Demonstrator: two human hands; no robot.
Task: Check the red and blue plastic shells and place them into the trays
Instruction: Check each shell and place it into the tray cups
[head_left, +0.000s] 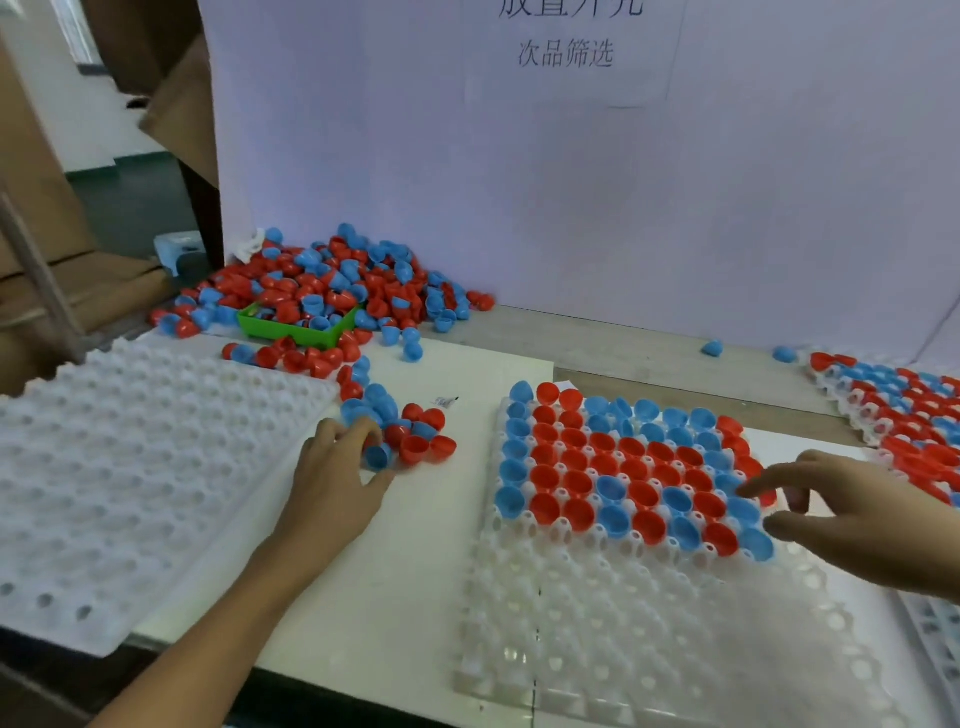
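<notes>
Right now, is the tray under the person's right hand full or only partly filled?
Partly filled. The middle tray holds red and blue shells in its far rows only; the near rows are empty pockets.

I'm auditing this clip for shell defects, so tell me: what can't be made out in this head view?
- Shell defects: the pile and the shells in the middle tray are too small and blurred to judge.
- Left hand: its fingers hide part of the blue shell they touch.
- Far-right tray: cut off by the right edge.
- Green bin: its contents are mostly buried under shells.
- Right hand: wrist cut off by the edge.
</notes>
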